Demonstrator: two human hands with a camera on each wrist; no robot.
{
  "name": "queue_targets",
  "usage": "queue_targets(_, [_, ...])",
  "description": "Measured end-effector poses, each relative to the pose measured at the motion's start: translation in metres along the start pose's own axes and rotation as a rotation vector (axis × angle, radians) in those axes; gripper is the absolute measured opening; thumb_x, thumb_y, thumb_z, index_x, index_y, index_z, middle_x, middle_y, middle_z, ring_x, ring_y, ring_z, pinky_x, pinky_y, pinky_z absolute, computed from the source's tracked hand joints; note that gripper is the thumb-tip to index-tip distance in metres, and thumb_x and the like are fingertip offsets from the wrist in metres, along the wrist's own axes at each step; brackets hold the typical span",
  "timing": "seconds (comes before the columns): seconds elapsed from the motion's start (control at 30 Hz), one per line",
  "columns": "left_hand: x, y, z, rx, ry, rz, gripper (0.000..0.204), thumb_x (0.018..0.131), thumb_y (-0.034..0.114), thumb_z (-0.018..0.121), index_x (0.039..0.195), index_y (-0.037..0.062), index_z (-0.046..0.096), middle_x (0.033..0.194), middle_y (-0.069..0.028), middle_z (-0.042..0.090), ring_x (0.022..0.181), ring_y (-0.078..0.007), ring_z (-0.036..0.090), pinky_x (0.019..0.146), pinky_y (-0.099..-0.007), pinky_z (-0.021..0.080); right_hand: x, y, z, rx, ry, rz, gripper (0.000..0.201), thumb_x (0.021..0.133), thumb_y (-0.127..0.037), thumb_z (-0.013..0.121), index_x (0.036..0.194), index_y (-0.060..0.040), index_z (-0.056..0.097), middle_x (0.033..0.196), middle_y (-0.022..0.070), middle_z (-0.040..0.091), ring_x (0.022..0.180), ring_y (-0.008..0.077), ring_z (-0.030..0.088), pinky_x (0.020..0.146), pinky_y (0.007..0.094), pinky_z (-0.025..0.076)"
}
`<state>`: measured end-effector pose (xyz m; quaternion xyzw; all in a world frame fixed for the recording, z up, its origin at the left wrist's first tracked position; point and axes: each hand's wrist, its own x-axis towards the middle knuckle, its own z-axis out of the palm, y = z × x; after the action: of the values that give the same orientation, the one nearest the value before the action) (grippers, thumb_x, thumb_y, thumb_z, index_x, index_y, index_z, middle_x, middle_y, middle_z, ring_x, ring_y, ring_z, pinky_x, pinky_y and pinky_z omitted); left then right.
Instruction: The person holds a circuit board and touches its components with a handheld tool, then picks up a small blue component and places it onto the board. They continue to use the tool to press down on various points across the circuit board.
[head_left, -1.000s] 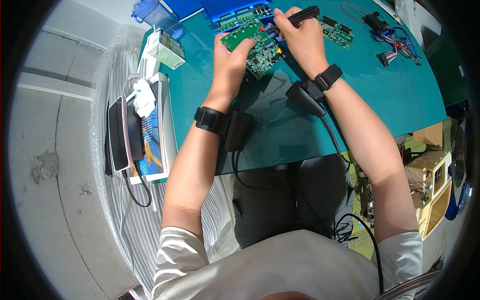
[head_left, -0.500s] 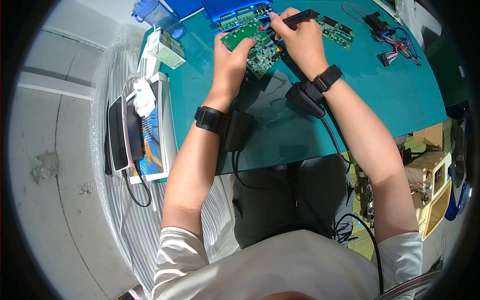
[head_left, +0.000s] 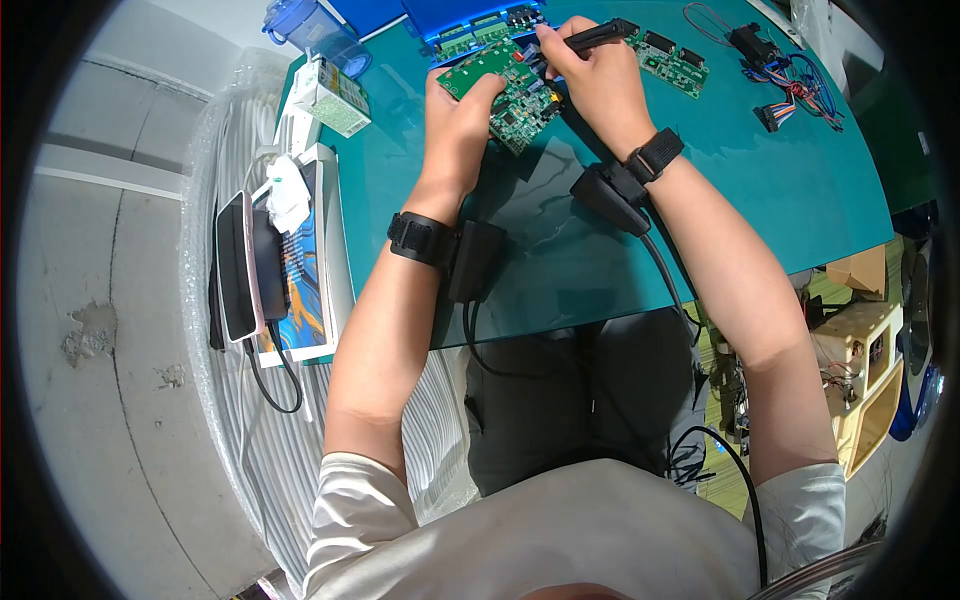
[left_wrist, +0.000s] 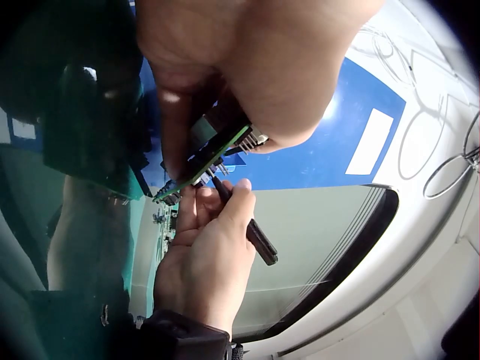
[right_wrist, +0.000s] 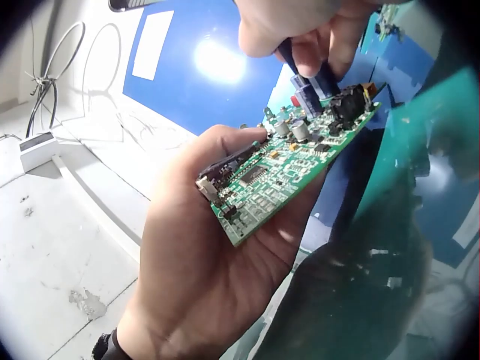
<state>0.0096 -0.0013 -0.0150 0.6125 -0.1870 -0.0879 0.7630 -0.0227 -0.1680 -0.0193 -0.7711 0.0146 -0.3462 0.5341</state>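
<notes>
My left hand (head_left: 458,135) grips a green circuit board (head_left: 522,118) by its edges, thumb on top, tilted above the table. Capacitors, connectors and chips crowd the board's face (right_wrist: 277,169) in the right wrist view. Between thumb and fingers, my right hand (head_left: 607,88) pinches a black pen-shaped tool (left_wrist: 260,244). Its thin end points at blue parts (right_wrist: 306,96) near the board's far edge, where my right fingers are close to the components. What the tool's tip touches is hidden by the fingers.
Behind the board lies a blue case (head_left: 470,25) with green terminals. A second green board (head_left: 675,65) and bundled wires (head_left: 790,90) are at right. At left stand a small carton (head_left: 333,98), a clear jug (head_left: 315,38) and a phone (head_left: 238,265).
My right hand has shifted slightly left and towards my body with the tool. The board has moved a little left in my left hand, which keeps its grip.
</notes>
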Motion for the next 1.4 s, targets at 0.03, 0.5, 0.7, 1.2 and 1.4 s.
queue_targets(0.03, [-0.0004, 0.0005, 0.0005, 0.009, 0.007, -0.002, 0.028, 0.089, 0.01, 0.066, 0.115, 0.0008, 0.057, 0.101, -0.0071, 0.068, 0.085, -0.0155, 0.069, 0.069, -0.0289, 0.056, -0.0001, -0.0001, 0.0002, 0.002, -0.003, 0.0, 0.035, 0.096, -0.032, 0.067, 0.077, -0.0017, 0.065, 0.062, 0.0086, 0.065, 0.059, 0.0221, 0.065, 0.058, 0.0338, 0.049])
queue_targets(0.5, [0.002, -0.0044, -0.0011, 0.009, 0.041, 0.011, 0.023, 0.09, 0.01, 0.065, 0.11, 0.0001, 0.061, 0.097, -0.0064, 0.068, 0.081, -0.0144, 0.069, 0.067, -0.0283, 0.055, -0.002, -0.0058, 0.0004, 0.013, -0.013, -0.042, 0.035, 0.096, -0.031, 0.065, 0.076, -0.0025, 0.063, 0.061, 0.0084, 0.063, 0.056, 0.0235, 0.061, 0.057, 0.0349, 0.047])
queue_targets(0.7, [0.0024, -0.0053, -0.0005, 0.006, 0.05, 0.01, 0.021, 0.09, 0.009, 0.064, 0.108, -0.0011, 0.062, 0.095, -0.0062, 0.069, 0.079, -0.0138, 0.068, 0.065, -0.0279, 0.054, -0.0006, -0.0021, -0.0023, -0.052, -0.028, -0.044, 0.038, 0.098, -0.035, 0.066, 0.078, -0.0026, 0.062, 0.064, 0.0028, 0.064, 0.06, 0.0104, 0.055, 0.057, 0.0281, 0.041])
queue_targets(1.2, [0.0035, -0.0081, -0.0012, -0.001, 0.075, 0.004, 0.022, 0.09, 0.009, 0.065, 0.109, -0.0018, 0.061, 0.097, -0.0068, 0.068, 0.082, -0.0145, 0.068, 0.068, -0.0287, 0.055, -0.0012, -0.0035, -0.0012, -0.087, -0.008, -0.068, 0.032, 0.097, -0.03, 0.065, 0.079, -0.0027, 0.064, 0.061, 0.0096, 0.063, 0.057, 0.0259, 0.062, 0.057, 0.0365, 0.047])
queue_targets(1.4, [0.0027, -0.0069, -0.0009, -0.002, 0.059, 0.001, 0.022, 0.091, 0.009, 0.065, 0.109, -0.0016, 0.06, 0.097, -0.0066, 0.068, 0.081, -0.0146, 0.068, 0.068, -0.0288, 0.055, -0.0023, -0.0055, -0.0001, -0.014, -0.014, -0.055, 0.031, 0.097, -0.029, 0.065, 0.081, -0.0017, 0.064, 0.06, 0.0117, 0.06, 0.056, 0.0291, 0.059, 0.056, 0.0379, 0.045])
